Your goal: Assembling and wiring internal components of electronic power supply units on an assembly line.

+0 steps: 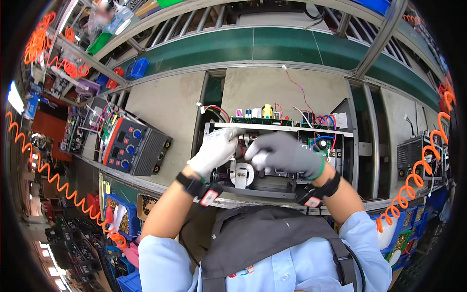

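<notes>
In front of me lies an open metal chassis point(352, 146) of an electrical device, with a green circuit board point(253, 121) along its far side. My left hand point(216, 148), in a white glove, reaches into the chassis from the left. Its fingers are pressed together by a small metal fitting point(248, 138). My right hand point(287, 153), in a grey glove with pale fingertips, is over the middle of the chassis, fingers curled and slightly blurred. What either hand grips is hidden. A round white part point(242, 175) sits below them near the front edge.
A finished-looking unit point(138, 146) with blue knobs stands left, and another dark unit point(413, 155) right. Loose wires point(299, 87) rise from the board. Orange coiled hoses point(413, 180) hang on both sides. Parts bins point(124, 214) sit below the bench edge. A green conveyor point(272, 46) runs behind.
</notes>
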`<state>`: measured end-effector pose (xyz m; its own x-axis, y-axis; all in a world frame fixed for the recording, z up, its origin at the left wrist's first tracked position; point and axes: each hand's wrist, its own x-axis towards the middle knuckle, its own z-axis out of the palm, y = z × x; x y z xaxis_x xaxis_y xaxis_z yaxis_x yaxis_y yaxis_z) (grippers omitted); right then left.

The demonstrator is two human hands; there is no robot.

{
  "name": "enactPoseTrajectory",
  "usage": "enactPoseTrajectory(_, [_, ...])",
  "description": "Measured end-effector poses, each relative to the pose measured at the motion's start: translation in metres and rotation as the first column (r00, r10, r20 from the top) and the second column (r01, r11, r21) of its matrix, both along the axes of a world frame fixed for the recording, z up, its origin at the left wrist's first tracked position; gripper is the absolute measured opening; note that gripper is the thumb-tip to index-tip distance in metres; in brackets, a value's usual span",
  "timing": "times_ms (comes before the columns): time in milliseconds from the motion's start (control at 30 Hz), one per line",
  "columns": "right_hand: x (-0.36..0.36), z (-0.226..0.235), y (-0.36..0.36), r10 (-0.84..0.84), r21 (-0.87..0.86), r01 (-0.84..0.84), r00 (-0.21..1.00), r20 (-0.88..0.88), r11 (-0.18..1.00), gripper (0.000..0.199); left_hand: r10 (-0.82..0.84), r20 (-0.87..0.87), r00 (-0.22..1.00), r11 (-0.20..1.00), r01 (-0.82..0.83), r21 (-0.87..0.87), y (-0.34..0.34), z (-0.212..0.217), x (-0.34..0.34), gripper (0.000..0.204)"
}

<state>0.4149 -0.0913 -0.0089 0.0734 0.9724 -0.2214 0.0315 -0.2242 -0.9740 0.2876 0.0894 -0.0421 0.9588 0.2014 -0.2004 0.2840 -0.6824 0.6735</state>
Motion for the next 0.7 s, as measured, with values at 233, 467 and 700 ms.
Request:
enactPoseTrajectory(233, [0.012,0.015,0.03,-0.286,0.108,0.441,0.729,-0.621,0.891,0.042,0.488,0.075,0.87,0.607,-0.276,-0.745,-0.02,0.047,-0.025,0.033])
enactPoseTrajectory(467, [-0.017,-0.032,0.048,0.16,-0.102,-0.123,0.784,0.6,0.987,0.038,0.676,0.05,0.735,0.686,-0.603,-0.407,-0.007,0.029,-0.016,0.022])
enactPoseTrajectory(700, [0.016,-0.003,0.059,0.432,-0.239,-0.406,0.496,0.753,0.882,0.037,0.175,-0.321,0.931,0.889,-0.01,0.457,0.0,-0.031,0.014,0.025])
